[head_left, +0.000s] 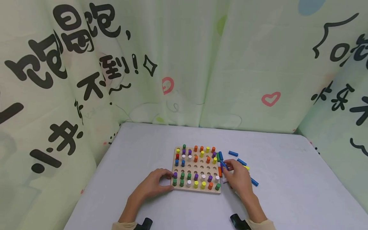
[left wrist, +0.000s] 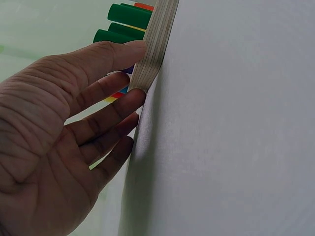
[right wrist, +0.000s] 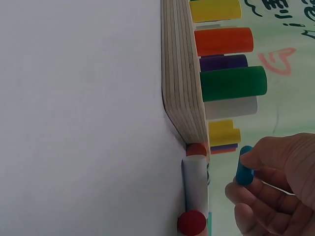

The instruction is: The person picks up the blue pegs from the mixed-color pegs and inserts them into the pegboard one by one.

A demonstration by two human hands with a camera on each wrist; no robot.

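Observation:
A wooden pegboard [head_left: 195,167] lies on the table with rows of coloured pegs standing in its holes. My left hand [head_left: 157,182] rests against its left edge, thumb near the front corner and fingers farther back; the left wrist view shows the thumb tip [left wrist: 138,47] on the board's layered side. A blue peg [right wrist: 244,166] is pinched between thumb and fingers of my right hand [head_left: 238,177], just off the board's right edge. Two blue pegs [head_left: 176,163] stand at the left of the middle rows, beside bare holes [head_left: 202,167].
Loose pegs lie right of the board, among them several blue ones [head_left: 233,153] and a yellow one [head_left: 246,167]. Along its right edge lie an orange peg [head_left: 220,172] and a white peg [right wrist: 196,182]. A printed curtain [head_left: 184,64] hangs around the white table [head_left: 287,179].

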